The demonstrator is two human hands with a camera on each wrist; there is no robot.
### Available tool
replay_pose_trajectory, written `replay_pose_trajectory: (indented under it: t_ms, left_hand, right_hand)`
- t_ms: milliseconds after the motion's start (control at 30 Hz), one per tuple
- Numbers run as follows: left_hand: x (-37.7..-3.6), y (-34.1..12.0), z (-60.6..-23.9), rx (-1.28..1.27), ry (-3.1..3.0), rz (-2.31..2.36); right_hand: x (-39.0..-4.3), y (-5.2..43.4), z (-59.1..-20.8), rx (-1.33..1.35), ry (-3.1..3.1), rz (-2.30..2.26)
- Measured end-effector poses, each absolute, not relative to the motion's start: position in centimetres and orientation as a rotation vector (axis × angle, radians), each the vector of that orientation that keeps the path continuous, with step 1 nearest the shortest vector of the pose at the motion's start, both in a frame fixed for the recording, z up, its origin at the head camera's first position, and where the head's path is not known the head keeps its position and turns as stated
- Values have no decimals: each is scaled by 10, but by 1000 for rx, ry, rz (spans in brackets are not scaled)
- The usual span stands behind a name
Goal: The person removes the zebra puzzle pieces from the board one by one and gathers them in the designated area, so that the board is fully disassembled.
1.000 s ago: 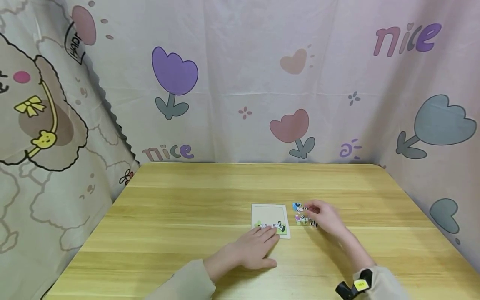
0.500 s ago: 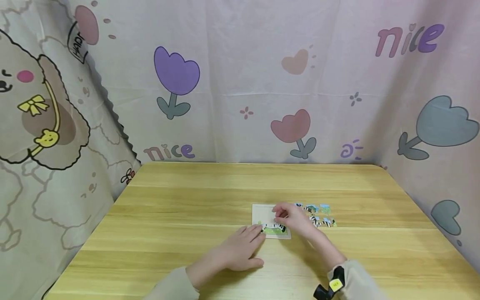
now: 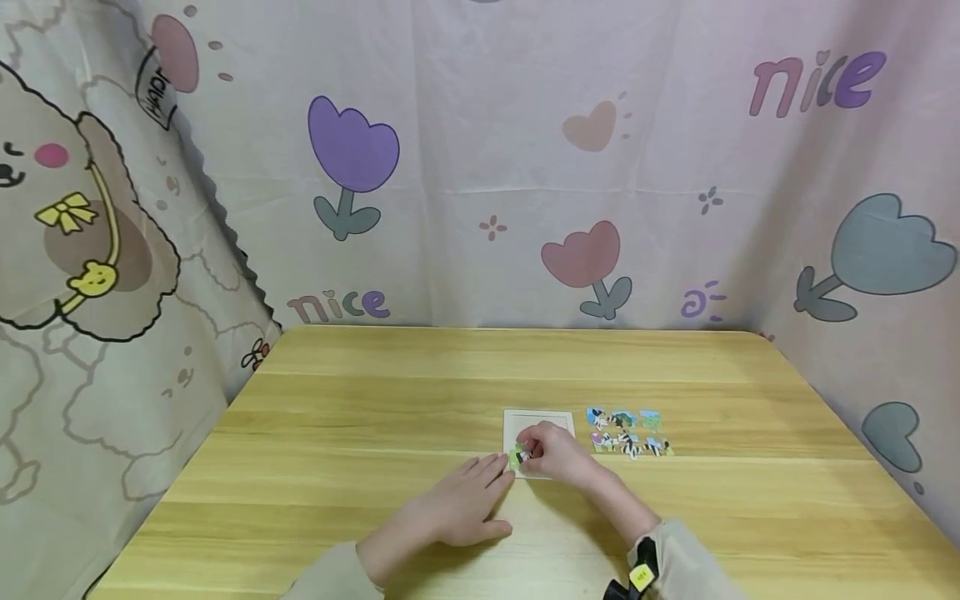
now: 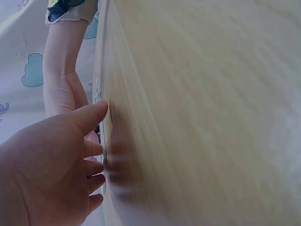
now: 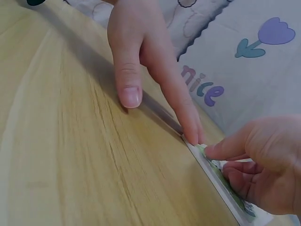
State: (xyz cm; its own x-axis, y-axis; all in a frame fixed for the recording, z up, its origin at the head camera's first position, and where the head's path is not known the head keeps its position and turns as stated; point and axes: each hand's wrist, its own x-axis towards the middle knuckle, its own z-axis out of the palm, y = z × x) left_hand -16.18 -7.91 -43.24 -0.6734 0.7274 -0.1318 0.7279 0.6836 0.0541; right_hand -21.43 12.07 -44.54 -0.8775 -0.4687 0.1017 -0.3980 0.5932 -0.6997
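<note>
A white puzzle board (image 3: 561,417) lies on the table with a green and zebra-patterned picture along its near part. My right hand (image 3: 558,454) is over the board's lower left, thumb and fingers curled in a pinch at a small zebra puzzle piece (image 3: 522,456); the fingers hide much of it. In the right wrist view the same hand (image 5: 270,165) bends low over the picture strip (image 5: 223,181). My left hand (image 3: 465,504) lies with fingers extended, fingertips at the board's lower left corner. The left wrist view shows the left hand (image 4: 51,165) beside the board's edge.
Several loose puzzle pieces (image 3: 628,442) lie in two rows right of the board. The wooden table (image 3: 360,417) reaches back to a printed curtain (image 3: 465,125). A black wrist strap (image 3: 637,571) is on the right forearm.
My right hand has moved left from the loose pieces, across the board, to its lower left. My left hand has slid slightly left, uncovering more of the picture strip.
</note>
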Motion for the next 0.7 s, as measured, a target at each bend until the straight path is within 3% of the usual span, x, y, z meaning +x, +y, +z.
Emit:
replay_pose_trajectory:
  t_ms: [333, 700]
  left_hand:
    - [-161, -80, -431, 1194, 2748, 23]
    - [-160, -78, -429, 1195, 2737, 22]
  right_hand:
    - [-216, 117, -440, -769, 2762, -1025]
    - [-213, 114, -443, -694, 2699, -1169]
